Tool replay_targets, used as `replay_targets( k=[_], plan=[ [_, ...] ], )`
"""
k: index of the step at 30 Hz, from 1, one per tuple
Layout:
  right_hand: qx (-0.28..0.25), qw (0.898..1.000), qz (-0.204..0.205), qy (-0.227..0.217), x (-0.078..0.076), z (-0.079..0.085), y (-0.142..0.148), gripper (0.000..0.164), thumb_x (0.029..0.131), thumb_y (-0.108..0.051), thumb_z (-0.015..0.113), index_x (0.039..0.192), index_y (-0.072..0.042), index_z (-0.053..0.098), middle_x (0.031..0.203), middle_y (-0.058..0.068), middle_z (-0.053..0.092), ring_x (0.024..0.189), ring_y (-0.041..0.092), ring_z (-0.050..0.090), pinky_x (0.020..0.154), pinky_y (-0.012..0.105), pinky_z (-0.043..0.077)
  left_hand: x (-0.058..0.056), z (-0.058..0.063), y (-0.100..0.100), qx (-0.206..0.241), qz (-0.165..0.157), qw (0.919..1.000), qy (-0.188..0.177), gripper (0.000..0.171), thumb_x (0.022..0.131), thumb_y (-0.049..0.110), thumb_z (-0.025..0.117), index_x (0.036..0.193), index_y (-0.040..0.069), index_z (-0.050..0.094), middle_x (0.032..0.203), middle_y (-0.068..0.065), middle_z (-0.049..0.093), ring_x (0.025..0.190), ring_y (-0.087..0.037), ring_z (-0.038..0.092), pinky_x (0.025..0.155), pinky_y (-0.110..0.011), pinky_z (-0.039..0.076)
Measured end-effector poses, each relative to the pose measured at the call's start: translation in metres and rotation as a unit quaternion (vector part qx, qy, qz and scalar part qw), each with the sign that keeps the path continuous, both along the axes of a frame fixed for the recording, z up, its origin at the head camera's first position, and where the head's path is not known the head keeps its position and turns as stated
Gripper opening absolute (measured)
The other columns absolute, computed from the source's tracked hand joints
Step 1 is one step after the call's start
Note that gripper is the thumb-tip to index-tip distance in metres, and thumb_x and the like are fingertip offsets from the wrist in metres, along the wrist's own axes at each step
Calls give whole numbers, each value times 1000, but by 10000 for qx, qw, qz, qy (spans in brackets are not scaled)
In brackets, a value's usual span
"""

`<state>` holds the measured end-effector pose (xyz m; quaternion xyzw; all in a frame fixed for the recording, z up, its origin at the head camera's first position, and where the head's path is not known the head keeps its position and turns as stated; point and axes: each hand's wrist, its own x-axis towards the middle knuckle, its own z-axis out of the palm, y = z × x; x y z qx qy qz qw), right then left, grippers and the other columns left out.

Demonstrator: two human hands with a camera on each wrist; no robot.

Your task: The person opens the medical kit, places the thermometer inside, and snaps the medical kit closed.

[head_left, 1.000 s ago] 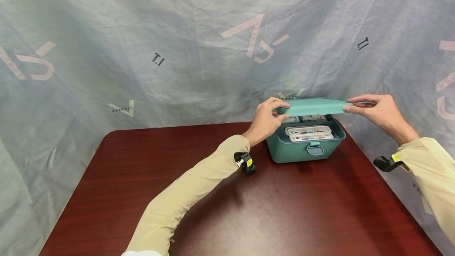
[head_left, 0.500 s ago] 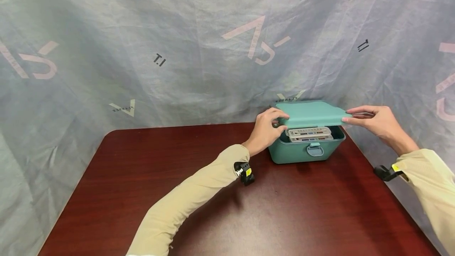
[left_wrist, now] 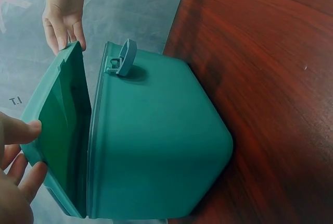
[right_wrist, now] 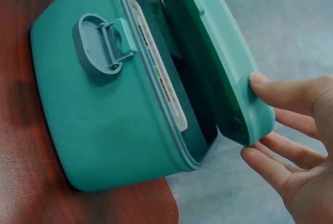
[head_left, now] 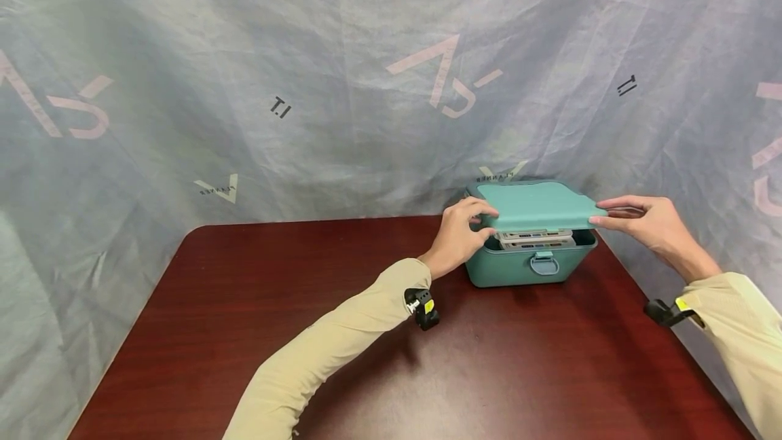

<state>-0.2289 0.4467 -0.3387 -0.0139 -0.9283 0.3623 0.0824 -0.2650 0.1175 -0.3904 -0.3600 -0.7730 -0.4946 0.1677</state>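
Note:
A teal storage box (head_left: 507, 270) stands on the table with its hinged lid (head_left: 540, 206) tilted partway down over it. My left hand (head_left: 458, 233) pinches the lid's front left corner between thumb and fingers. At the opposite corner, my right hand (head_left: 656, 226) holds the lid the same way, its thumb on the front edge in the right wrist view. Through the gap show flat white cases (head_left: 537, 242) with coloured marks, standing inside near the front wall. A grey-blue loop latch (right_wrist: 99, 44) hangs on the box's front. The lid covers the rear of the inside.
The box sits at the far right of a dark red-brown wooden table (head_left: 275, 290), near its back edge. A grey printed cloth (head_left: 342, 87) hangs behind and beside the table. A small black camera (head_left: 423, 307) is strapped on my left wrist.
Both hands have brought the lid down and forward, so the opening is narrower and more of the white cases is covered. The box has stayed in place on the table.

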Motion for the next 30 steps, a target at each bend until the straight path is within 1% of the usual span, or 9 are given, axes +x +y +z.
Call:
replay_targets(
  k=[3, 6, 13, 18, 20, 23, 25, 27, 30],
  plan=[
    [-18, 10000, 16, -18, 0, -3, 0, 63, 77, -44, 75, 125, -6, 60, 96, -27, 57, 89, -12, 51, 74, 16, 41, 1, 0, -1, -6, -22, 10000, -6, 24, 82, 3, 72, 106, 7, 69, 111, -2, 60, 105, -9, 55, 83, -17, 47],
    [-36, 10000, 66, -49, 0, -4, 1, 63, 77, -43, 75, 126, -6, 59, 99, -25, 55, 92, -10, 50, 71, 10, 42, 2, -2, -1, -10, -50, 10000, -35, 24, 82, 3, 72, 105, 6, 69, 111, -2, 60, 105, -10, 55, 84, -17, 47],
    [23, 9995, 177, -246, 4, -7, -2, 66, 77, -44, 75, 129, -7, 56, 114, -11, 53, 97, -6, 48, 71, 9, 41, 3, -8, 0, -106, -79, 9999, -92, 24, 82, 3, 72, 105, 8, 69, 109, 0, 59, 104, -9, 54, 84, -17, 46],
    [-43, 9993, 304, -236, 5, -11, -3, 65, 77, -40, 77, 128, -5, 57, 110, -17, 55, 95, -9, 49, 71, 9, 42, 3, -12, 1, -192, -94, 9997, -70, 24, 82, 2, 72, 105, 7, 69, 109, -1, 59, 103, -9, 55, 83, -17, 47],
    [42, 9993, 314, -222, 6, -12, -5, 64, 76, -39, 78, 127, -5, 58, 114, -11, 57, 96, -8, 51, 71, 10, 43, 4, -14, 1, -265, -95, 9996, -47, 25, 81, 2, 72, 106, 6, 70, 110, -1, 59, 103, -9, 55, 82, -16, 46],
    [282, 9985, 385, -259, 7, -14, -9, 65, 77, -40, 77, 128, -4, 57, 124, 9, 57, 105, 11, 56, 76, 22, 47, 5, -18, 1, -314, -104, 9994, -31, 24, 81, 2, 72, 104, 6, 70, 109, -1, 59, 103, -10, 55, 82, -15, 46],
    [467, 9976, 444, -246, 6, -15, -14, 65, 77, -40, 77, 127, -3, 58, 129, 22, 51, 111, 27, 54, 79, 34, 48, 5, -20, 1, -322, -112, 9994, -15, 23, 81, 2, 72, 103, 6, 71, 109, -1, 59, 104, -9, 54, 82, -14, 46],
    [639, 9962, 562, -182, 7, -15, -18, 65, 77, -40, 76, 127, -3, 58, 131, 25, 47, 113, 41, 50, 79, 44, 47, 6, -22, 0, -300, -124, 9995, 16, 22, 81, 2, 72, 103, 6, 71, 109, -1, 59, 105, -10, 54, 82, -14, 46],
    [952, 9929, 710, 113, 8, -17, -23, 62, 78, -37, 77, 125, -1, 60, 132, 25, 44, 110, 46, 51, 78, 52, 48, 8, -26, -1, -308, -58, 9994, 135, 19, 82, 2, 70, 101, 7, 72, 109, 0, 59, 103, -10, 53, 82, -17, 46]
  ],
)
